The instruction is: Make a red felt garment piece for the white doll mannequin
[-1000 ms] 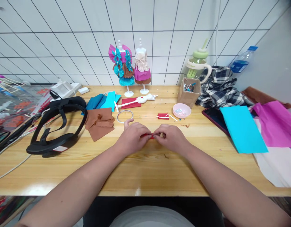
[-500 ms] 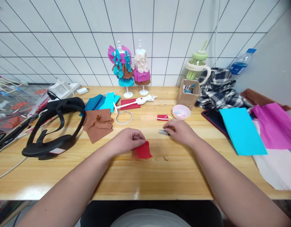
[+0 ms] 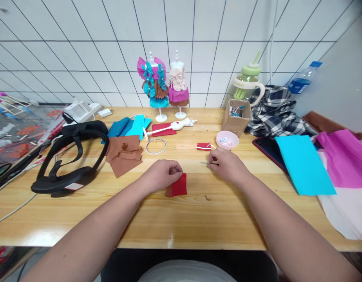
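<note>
Red cloth (image 3: pixel 178 185) under left hand (image 3: pixel 165 175), apparently pinched

No readable text, brand or number anywhere. Blue label on the water bottle (image 3: pixel 301 81) too blurred to make out; white sticker on the black headset (image 3: pixel 69 156) too small to read; faint band on the green-lidded cup (image 3: pixel 246 83) illegible.

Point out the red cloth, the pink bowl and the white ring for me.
red cloth (image 3: pixel 179 185): head view, middle of the part showing past the left hand.
pink bowl (image 3: pixel 227 140): head view, on its rim.
white ring (image 3: pixel 156 151): head view, on its near edge.
</note>
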The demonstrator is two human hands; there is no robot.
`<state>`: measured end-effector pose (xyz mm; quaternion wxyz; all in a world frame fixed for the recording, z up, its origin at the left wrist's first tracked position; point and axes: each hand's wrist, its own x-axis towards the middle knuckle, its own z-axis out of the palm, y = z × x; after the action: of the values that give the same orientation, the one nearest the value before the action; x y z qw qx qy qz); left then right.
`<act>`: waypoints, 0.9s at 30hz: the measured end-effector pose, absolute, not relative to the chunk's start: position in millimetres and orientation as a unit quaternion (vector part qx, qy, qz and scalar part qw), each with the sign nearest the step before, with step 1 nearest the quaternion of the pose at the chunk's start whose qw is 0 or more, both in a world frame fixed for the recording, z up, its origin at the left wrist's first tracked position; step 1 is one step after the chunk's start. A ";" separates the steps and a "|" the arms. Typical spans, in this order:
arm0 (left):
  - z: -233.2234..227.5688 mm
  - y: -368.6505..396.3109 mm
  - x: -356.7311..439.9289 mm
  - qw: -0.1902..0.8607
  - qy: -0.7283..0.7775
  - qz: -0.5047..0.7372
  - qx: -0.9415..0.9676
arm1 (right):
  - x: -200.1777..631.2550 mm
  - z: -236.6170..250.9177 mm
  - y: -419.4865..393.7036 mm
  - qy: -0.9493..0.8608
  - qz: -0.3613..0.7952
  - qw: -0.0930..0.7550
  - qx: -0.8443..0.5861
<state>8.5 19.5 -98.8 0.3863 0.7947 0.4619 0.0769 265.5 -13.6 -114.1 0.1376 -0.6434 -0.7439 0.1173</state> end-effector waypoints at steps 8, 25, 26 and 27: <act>-98.4 19.6 8.6 0.396 0.465 0.074 0.788 | 265.0 -102.0 -18.1 -0.747 0.134 0.058 -0.649; -101.7 20.7 8.7 0.367 0.454 0.072 0.809 | 250.9 -110.6 -17.5 -0.775 0.102 0.121 -0.612; -101.8 20.6 8.8 0.367 0.453 0.074 0.809 | 248.9 -111.0 -17.3 -0.770 0.102 0.120 -0.619; -101.8 20.5 9.0 0.366 0.452 0.075 0.810 | 247.1 -111.5 -16.9 -0.764 0.102 0.118 -0.626</act>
<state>9.0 20.5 -101.8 0.3662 0.8097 0.4524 0.0752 247.1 -16.9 -111.5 0.1183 -0.6259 -0.7641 0.1017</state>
